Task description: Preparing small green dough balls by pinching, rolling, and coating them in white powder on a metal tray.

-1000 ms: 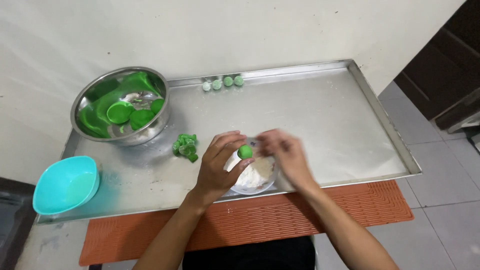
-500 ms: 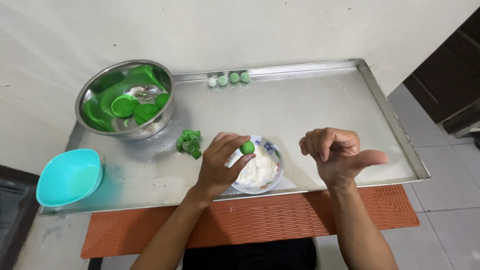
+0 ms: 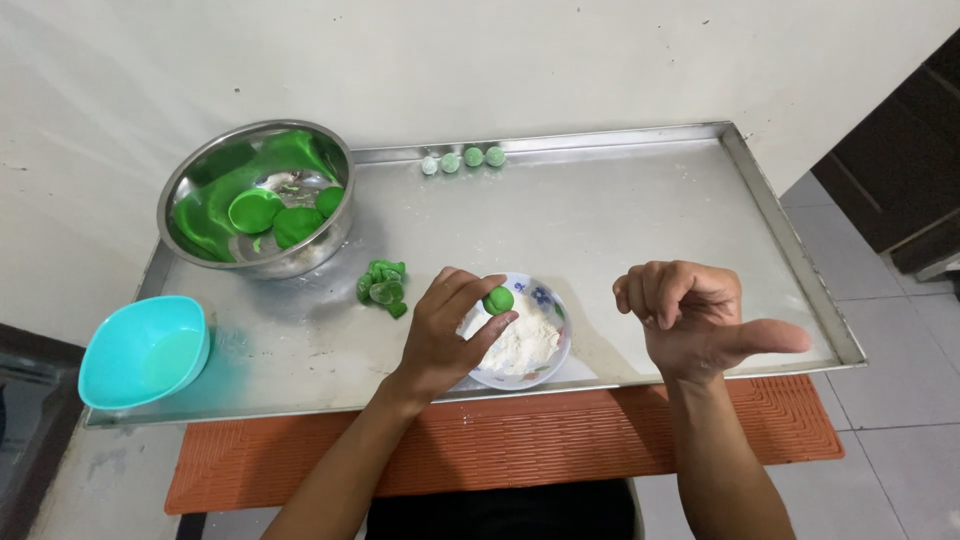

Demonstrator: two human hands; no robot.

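The left hand [image 3: 447, 330] pinches a small round green dough ball [image 3: 498, 300] at its fingertips, directly over the small patterned dish of white flour [image 3: 548, 300] — no reach across. The right hand [image 3: 690, 318] hovers loosely curled, thumb out, empty, well right of the dish above the steel tray [image 3: 700, 200].

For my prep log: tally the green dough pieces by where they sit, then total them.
Small balls along the tray's far rim: 4
Ball in the left hand: 1
Rounds in the steel bowl: 3
Clump of scraps on the tray: 1
Total: 9
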